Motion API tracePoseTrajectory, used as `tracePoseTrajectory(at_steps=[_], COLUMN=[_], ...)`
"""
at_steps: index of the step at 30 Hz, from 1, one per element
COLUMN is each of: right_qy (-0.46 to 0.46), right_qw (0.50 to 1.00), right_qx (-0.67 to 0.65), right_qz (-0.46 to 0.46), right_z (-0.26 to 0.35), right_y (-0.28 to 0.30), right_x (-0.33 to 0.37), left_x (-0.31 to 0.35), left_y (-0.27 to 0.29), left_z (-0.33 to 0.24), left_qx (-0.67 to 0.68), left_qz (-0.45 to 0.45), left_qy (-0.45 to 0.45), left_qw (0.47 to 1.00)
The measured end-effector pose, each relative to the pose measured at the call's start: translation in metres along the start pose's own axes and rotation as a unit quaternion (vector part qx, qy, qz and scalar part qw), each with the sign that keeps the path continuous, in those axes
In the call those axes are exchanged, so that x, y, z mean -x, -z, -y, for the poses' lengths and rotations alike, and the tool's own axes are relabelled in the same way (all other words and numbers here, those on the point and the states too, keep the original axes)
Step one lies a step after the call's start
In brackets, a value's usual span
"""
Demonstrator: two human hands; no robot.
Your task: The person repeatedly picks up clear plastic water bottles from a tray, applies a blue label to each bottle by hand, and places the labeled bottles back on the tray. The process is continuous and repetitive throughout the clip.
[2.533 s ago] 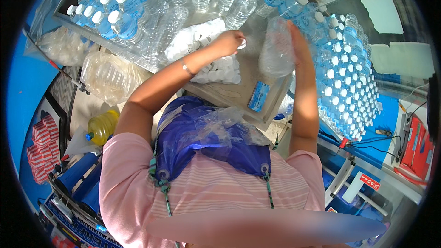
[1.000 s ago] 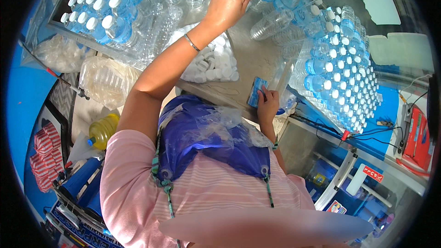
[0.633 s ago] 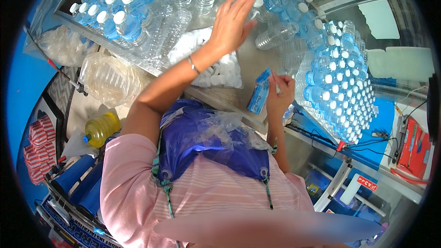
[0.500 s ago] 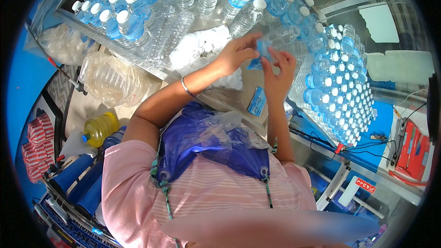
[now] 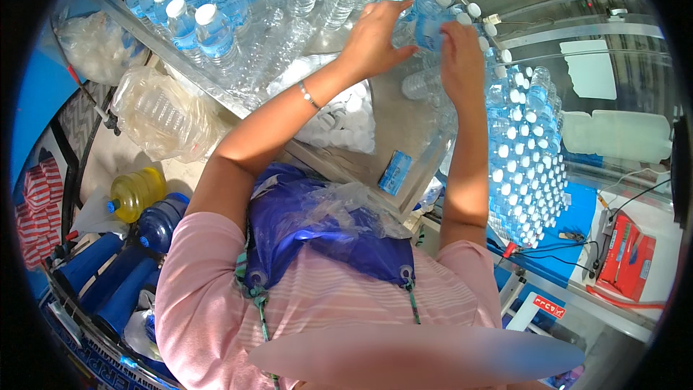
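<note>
Both my hands reach over the metal tray [image 5: 393,126] toward bottles at its far side. My left hand [image 5: 375,40] is open, thumb and fingers spread apart, to the left of a clear water bottle [image 5: 431,31] with a blue label. My right hand [image 5: 463,61] is beside the bottle's right side, its fingers stretched out and slightly blurred. Whether either hand touches the bottle I cannot make out. Below them lies a stack of blue labels [image 5: 395,172] on the tray. A clear plastic bag of white caps [image 5: 346,119] sits left of the labels.
Capped, labelled bottles [image 5: 195,25] crowd the tray's far left, and bare bottles [image 5: 281,47] lie next to them. A large pile of filled bottles [image 5: 523,159] stands at right. Plastic bags [image 5: 162,115], a yellow jug [image 5: 137,193] and a red box [image 5: 626,256] surround the workplace.
My hands have moved farther away and apart. The small blue label pinched between them earlier no longer shows there; a blue-labelled bottle is now between them. My view has shifted slightly.
</note>
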State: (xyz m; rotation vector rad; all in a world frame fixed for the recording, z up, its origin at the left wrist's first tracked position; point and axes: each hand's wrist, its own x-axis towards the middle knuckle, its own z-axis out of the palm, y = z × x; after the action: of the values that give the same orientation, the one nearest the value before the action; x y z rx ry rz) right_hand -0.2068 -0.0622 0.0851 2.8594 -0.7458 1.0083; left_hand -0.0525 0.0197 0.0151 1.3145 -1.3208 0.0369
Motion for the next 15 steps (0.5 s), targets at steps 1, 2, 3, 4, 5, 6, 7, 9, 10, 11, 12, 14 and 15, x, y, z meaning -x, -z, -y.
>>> tracePoseTrajectory(at_steps=[1,2,3,4,5,6,7,9,10,11,12,14,15], right_qy=[-0.015,-0.028,-0.053,-0.077,-0.093,-0.107,-0.114,-0.102,-0.083,-0.057,-0.063,-0.068,-0.047], right_qw=[0.998,0.992,0.991,0.988,0.983,0.982,0.981,0.986,0.991,0.995,0.993,0.988,0.992], right_qx=[0.014,0.026,-0.009,-0.046,-0.087,-0.091,-0.099,-0.092,-0.079,-0.070,-0.088,-0.133,-0.120], right_qz=[0.059,0.119,0.121,0.128,0.131,0.129,0.122,0.095,0.074,0.052,0.045,0.028,0.008], right_z=[0.001,0.002,0.003,0.005,0.006,0.007,0.008,0.006,0.006,0.005,0.004,0.004,0.005], right_y=[-0.006,-0.010,-0.012,-0.014,-0.016,-0.017,-0.017,-0.020,-0.024,-0.028,-0.034,-0.044,-0.047], right_x=[-0.009,-0.015,-0.018,-0.020,-0.020,-0.020,-0.018,-0.013,-0.011,-0.008,-0.006,-0.001,0.002], left_x=[-0.002,-0.004,-0.003,0.000,0.006,0.011,0.016,0.028,0.033,0.037,0.041,0.046,0.048], left_y=[-0.006,-0.011,-0.015,-0.019,-0.022,-0.025,-0.028,-0.035,-0.039,-0.043,-0.046,-0.050,-0.051], left_z=[0.001,0.002,0.003,0.005,0.007,0.009,0.011,0.016,0.019,0.022,0.025,0.029,0.030], left_qx=[0.005,0.010,0.018,0.020,0.027,0.032,0.033,0.034,0.035,0.035,0.034,0.027,0.022], left_qz=[0.020,0.040,0.057,0.046,0.032,0.020,0.006,-0.016,-0.013,-0.012,-0.011,-0.006,-0.004], left_qy=[0.020,0.040,0.049,0.073,0.088,0.107,0.106,0.111,0.131,0.147,0.160,0.165,0.170], left_qw=[1.000,0.998,0.997,0.996,0.995,0.994,0.994,0.993,0.991,0.988,0.986,0.986,0.985])
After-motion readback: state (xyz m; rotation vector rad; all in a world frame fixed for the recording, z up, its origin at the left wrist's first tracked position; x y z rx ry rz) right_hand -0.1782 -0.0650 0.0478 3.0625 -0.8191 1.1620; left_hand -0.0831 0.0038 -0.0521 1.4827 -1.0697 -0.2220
